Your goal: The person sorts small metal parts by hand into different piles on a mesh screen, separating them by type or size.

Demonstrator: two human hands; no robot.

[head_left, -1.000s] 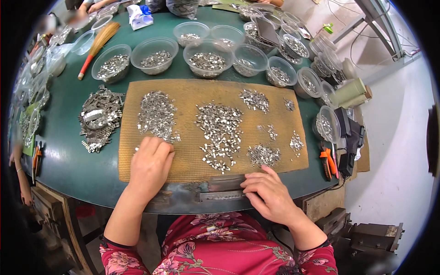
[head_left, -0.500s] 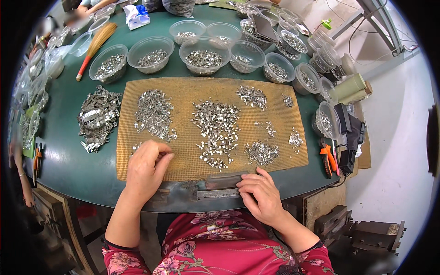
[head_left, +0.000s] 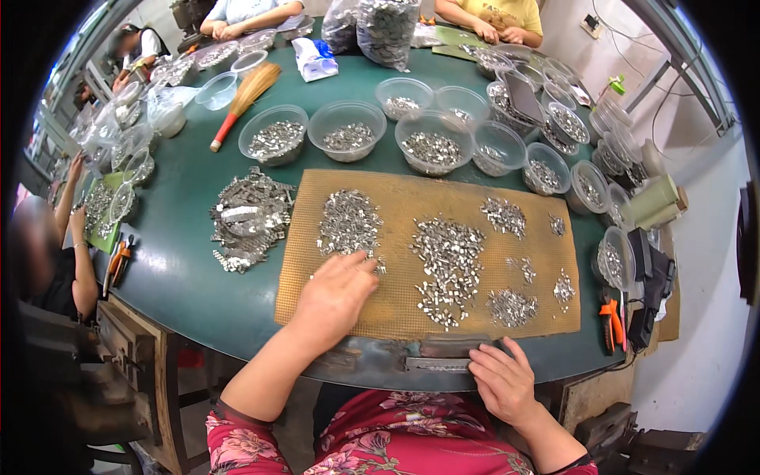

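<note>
My left hand [head_left: 336, 297] reaches over the tan textured mat [head_left: 396, 186], palm down. Its fingertips touch the near edge of a pile of small silvery metal pieces [head_left: 348, 222]; the fingers are bent and a little apart, with nothing visible in them. At the table's front edge my right hand [head_left: 507, 380] lies with loosely stretched fingers on the right end of a narrow grooved metal strip [head_left: 435, 364]. A dark flat bar [head_left: 453, 347] sits just behind that strip. Further right on the mat spreads a larger pile of square metal pieces [head_left: 447, 269], with several smaller piles beyond it.
Left of the mat lies a heap of linked metal bands [head_left: 252, 218]. Clear plastic bowls [head_left: 434, 162] of metal parts line the back. A straw brush [head_left: 249, 95] lies left; orange-handled pliers [head_left: 611, 321] lie right. Co-workers [head_left: 495, 20] sit across the green table.
The view has swung left and up, showing more of the co-workers. My left hand has moved forward to the pile, its fingers loosening from a pinch. My right hand stays at the strip.
</note>
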